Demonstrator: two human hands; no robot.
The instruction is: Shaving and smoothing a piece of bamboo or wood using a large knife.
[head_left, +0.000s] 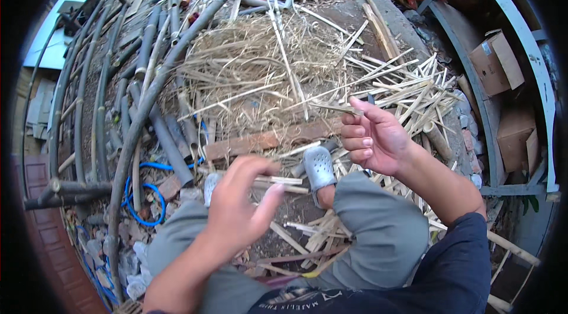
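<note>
My right hand (378, 139) is raised above the right foot, fingers curled and thumb pressed on a thin, narrow piece (335, 108) that points left. Whether this is a bamboo sliver or a slim blade I cannot tell; part of it is hidden in the fist. A short dark bit (371, 100) shows just behind the thumb. Blurred by motion, my left hand (242, 201) hangs over the left knee, thumb and fingers apart, with nothing seen in it. Pale split bamboo strips (281, 182) lie beyond and beneath it.
A reddish plank (266, 141) lies across the ground before my feet. Beyond it spreads a heap of shavings (236, 71). Split strips (420, 92) pile up at the right. Long bamboo poles (160, 71) and a blue hose (144, 195) are at the left; a shelf holds cardboard boxes (496, 62).
</note>
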